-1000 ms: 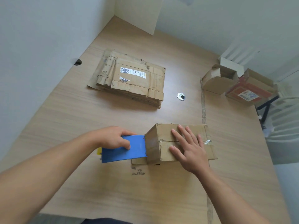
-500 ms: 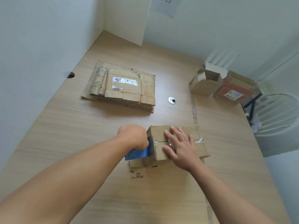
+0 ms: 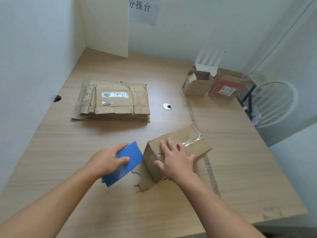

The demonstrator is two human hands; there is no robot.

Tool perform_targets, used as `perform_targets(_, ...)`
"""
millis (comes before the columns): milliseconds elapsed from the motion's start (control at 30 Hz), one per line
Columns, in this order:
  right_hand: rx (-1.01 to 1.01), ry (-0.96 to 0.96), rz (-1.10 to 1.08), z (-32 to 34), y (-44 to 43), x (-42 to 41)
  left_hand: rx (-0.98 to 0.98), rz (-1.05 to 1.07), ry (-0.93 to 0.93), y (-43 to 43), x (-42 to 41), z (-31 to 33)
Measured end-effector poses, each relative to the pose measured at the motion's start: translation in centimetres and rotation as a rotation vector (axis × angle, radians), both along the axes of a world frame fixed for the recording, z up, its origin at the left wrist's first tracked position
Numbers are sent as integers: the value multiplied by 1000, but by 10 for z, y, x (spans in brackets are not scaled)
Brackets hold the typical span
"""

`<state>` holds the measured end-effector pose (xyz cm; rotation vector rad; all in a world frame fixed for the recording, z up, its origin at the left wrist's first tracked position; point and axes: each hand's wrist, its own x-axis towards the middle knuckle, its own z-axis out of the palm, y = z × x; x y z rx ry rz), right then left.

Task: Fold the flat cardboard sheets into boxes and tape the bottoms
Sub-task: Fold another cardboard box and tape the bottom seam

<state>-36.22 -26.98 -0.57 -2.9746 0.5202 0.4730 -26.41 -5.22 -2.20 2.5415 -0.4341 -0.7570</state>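
L hand (image 3: 107, 162) gripping dispenser (image 3: 133, 154) pulled off box (image 3: 200, 148); R hand (image 3: 175, 160) spread flat on it. Tape (image 3: 192, 140) crosses seam, bottom prob done.

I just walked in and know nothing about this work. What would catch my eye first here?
In the foreground, a left hand grips a blue tape tool beside a cardboard box, with the right hand flat on its taped top. Behind them lies a stack of flattened cardboard.
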Motion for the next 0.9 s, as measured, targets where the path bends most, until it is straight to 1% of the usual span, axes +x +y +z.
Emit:
perform_targets(133, 90, 28, 51, 2, -5, -8, -200, 51, 73, 15, -4, 9)
perform_targets(233, 162, 11, 69, -2, -5, -16, -256, 5, 41, 24, -9, 14)
perform_targets(300, 210, -16, 90, -5, -6, -20, -257, -26, -7, 30, -11, 16)
perform_targets(467, 226, -45, 235, -14, -19, -19, -253, -72, -161, 44, -12, 22)
perform_targets(600, 215, -59, 330, -20, -31, -11, -290, -159, -294, 50, -14, 26)
perform_targets(800, 180, -83, 306, -20, -30, -19, -283, -265, -454, 50, -11, 19)
perform_targets(900, 209, -165, 256, -20, -27, -25, -283, -369, -576, 46, -10, 18)
